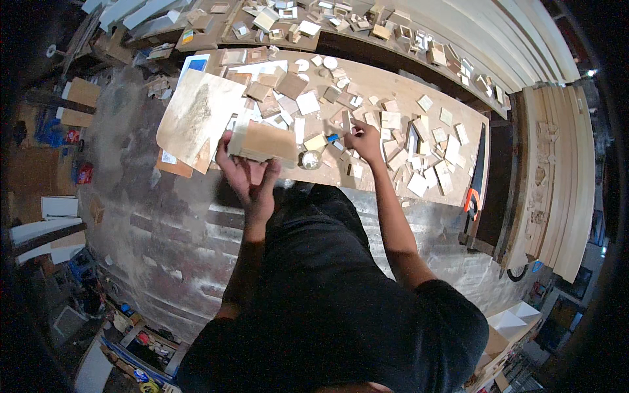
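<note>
My left hand (247, 175) grips a small wooden box (267, 140) with a tan face and pale edges, holding it tilted above the workbench's near edge. Between the fingers of my right hand (364, 140) is a small flat wood piece (347, 120), standing roughly upright. Just left of that hand lies a small blue object (333, 138), too small to name. A round shiny object (310, 159) sits by the near edge, to the right of the box. Beside it rests a yellowish wood block (315, 142).
Loose wood offcuts (391, 120) cover much of the workbench (406, 98). A large thin sheet (200, 118) overhangs its left end. At the right end lies a handsaw (473, 196) with an orange handle. A shelf (367, 40) behind holds several small wooden boxes; long boards (557, 183) stand at right.
</note>
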`<action>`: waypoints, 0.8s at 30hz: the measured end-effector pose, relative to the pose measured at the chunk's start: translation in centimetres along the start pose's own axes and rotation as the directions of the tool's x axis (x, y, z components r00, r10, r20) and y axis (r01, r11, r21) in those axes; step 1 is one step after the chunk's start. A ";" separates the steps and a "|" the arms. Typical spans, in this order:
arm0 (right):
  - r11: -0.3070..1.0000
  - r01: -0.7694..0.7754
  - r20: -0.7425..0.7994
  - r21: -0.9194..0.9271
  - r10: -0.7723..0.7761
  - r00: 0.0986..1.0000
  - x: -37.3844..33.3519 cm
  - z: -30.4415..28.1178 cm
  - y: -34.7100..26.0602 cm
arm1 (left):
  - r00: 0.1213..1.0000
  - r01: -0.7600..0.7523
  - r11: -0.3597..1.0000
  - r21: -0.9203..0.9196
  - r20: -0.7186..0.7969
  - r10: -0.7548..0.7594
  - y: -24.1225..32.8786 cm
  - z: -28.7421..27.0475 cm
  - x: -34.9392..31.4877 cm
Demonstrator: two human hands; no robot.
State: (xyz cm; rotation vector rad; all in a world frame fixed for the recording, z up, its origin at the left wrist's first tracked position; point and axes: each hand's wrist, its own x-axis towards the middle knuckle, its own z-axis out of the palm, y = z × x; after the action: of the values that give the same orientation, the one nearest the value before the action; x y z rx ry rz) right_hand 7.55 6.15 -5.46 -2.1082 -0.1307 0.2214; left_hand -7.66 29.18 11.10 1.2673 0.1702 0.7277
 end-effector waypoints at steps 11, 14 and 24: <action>0.779 -0.058 0.152 0.625 -0.048 0.987 -13.8 -6.8 -17.5 | 0.943 -0.048 0.986 -0.160 0.319 0.098 -0.6 5.9 -2.0; 0.628 -0.095 0.185 0.773 -0.078 0.980 -15.0 -8.2 -17.6 | 0.937 -0.086 0.985 -0.148 0.325 0.131 -0.9 6.9 -3.0; 0.624 -0.027 0.157 0.781 -0.155 0.975 -16.5 -14.6 -15.6 | 0.936 0.015 0.970 -0.243 0.344 0.072 0.1 13.6 -5.0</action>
State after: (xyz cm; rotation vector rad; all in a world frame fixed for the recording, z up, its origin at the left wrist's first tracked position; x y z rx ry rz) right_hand -5.60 -0.93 17.01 -1.1842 -0.1945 0.3813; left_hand -4.77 15.30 14.24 1.1453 -0.2254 0.5172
